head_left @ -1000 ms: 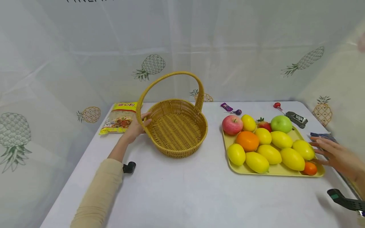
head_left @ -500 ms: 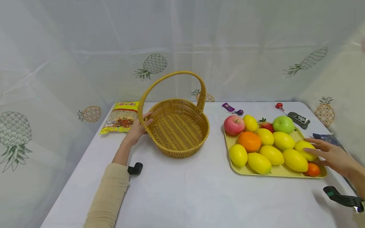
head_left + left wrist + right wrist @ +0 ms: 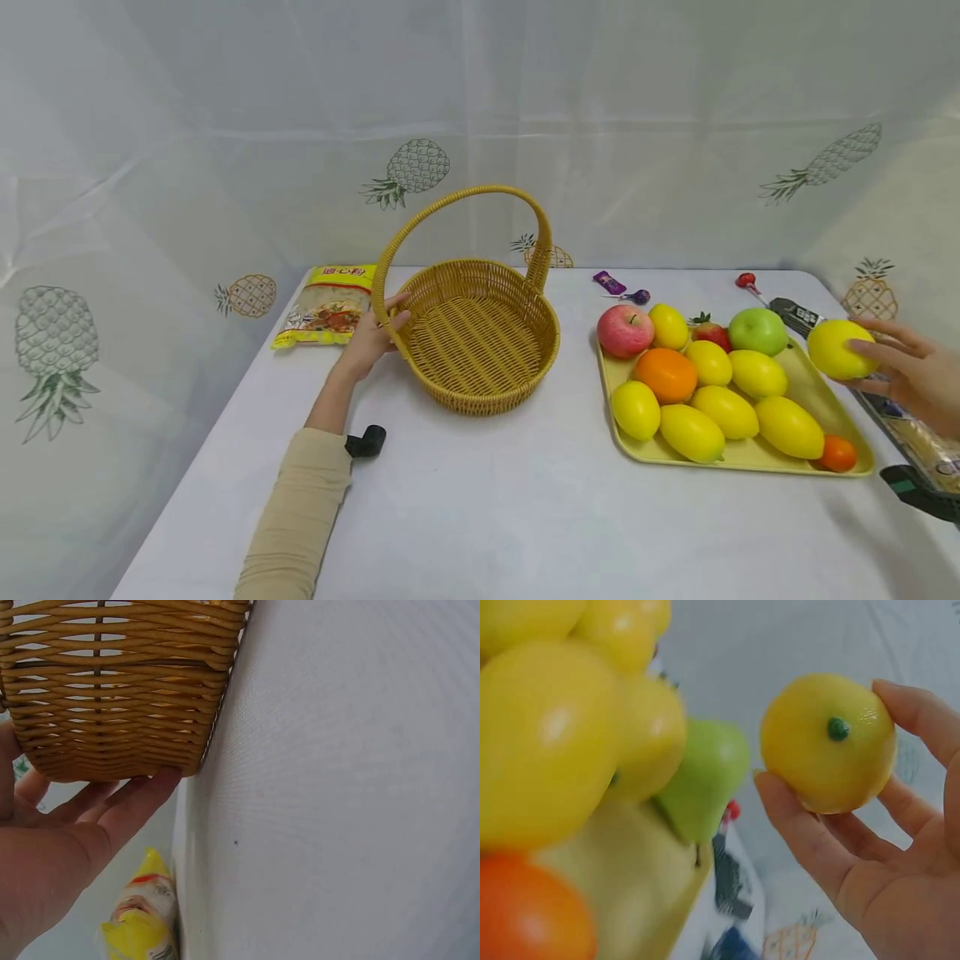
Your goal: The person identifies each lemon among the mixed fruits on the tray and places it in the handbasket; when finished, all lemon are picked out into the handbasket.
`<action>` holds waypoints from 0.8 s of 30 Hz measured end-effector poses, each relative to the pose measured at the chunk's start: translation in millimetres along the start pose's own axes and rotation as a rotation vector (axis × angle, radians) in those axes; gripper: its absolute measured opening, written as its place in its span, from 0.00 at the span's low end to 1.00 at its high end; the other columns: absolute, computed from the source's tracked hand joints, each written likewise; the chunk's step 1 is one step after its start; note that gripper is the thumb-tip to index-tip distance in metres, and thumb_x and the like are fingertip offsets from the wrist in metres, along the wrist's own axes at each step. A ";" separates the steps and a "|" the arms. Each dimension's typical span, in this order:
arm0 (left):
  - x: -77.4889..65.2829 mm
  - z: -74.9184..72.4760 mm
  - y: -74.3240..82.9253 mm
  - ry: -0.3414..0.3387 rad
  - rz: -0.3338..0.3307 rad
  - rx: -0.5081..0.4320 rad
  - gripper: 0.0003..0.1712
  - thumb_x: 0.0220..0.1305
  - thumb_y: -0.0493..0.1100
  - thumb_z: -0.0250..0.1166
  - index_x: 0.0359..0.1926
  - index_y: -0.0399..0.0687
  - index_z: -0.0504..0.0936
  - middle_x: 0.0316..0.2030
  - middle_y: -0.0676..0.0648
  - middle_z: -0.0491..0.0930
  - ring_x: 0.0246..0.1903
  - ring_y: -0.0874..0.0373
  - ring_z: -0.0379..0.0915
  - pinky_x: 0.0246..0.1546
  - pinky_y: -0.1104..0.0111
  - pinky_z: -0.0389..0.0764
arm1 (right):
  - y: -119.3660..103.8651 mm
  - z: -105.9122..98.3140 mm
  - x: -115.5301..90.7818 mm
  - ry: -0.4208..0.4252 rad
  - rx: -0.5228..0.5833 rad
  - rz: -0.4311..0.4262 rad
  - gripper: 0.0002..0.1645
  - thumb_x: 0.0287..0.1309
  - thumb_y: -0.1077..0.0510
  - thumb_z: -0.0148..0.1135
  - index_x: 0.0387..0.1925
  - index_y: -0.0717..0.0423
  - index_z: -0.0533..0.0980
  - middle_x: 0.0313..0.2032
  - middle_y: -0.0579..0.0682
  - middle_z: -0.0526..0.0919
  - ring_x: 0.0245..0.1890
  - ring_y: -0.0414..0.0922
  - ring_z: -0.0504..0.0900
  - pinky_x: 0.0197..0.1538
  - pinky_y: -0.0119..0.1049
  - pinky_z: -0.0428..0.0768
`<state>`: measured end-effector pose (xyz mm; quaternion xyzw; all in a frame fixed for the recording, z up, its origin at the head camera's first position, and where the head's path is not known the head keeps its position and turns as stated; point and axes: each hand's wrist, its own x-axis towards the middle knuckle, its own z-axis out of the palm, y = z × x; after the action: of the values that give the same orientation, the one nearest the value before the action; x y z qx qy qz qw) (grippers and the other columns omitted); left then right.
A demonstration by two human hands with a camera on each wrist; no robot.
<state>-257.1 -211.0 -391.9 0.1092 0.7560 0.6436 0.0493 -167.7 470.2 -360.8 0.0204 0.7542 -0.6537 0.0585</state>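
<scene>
My right hand point(image 3: 918, 371) pinches a yellow lemon point(image 3: 838, 349) between thumb and fingers, above the right edge of the pale yellow tray point(image 3: 825, 408). The right wrist view shows this lemon point(image 3: 829, 742) with its green stem end towards the camera, apart from the other fruit. At the left, my left hand point(image 3: 367, 342) holds the rim of a wicker basket point(image 3: 480, 350) near the base of its handle. Seen from the left wrist, several fingers point(image 3: 139, 806) lie against the basket's woven outer wall point(image 3: 120, 705). Nothing lies inside the basket.
On the tray are several lemons point(image 3: 693, 433), a pink apple point(image 3: 626, 331), an orange point(image 3: 665, 376), a green fruit point(image 3: 758, 332), a strawberry point(image 3: 712, 335) and a small orange fruit point(image 3: 837, 453). A food packet point(image 3: 326, 308), lollipops point(image 3: 637, 297) and wrapped snacks point(image 3: 795, 314) lie around.
My right hand has come onto the lemon at the tray's right side, taken hold of it and lifted it. The left hand stays at the basket's rim.
</scene>
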 end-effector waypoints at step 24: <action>0.9 0.4 -3.9 0.037 -0.023 -0.019 0.32 0.74 0.47 0.55 0.74 0.46 0.59 0.66 0.34 0.63 0.59 0.36 0.67 0.52 0.50 0.76 | -94.9 252.4 77.7 -0.414 0.006 0.032 0.32 0.70 0.54 0.56 0.70 0.54 0.58 0.61 0.57 0.64 0.48 0.45 0.77 0.51 0.41 0.79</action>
<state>-258.3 -211.0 -395.8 0.0879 0.7517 0.6521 0.0439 -239.4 203.5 -311.4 -0.1021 0.7238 -0.6452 0.2225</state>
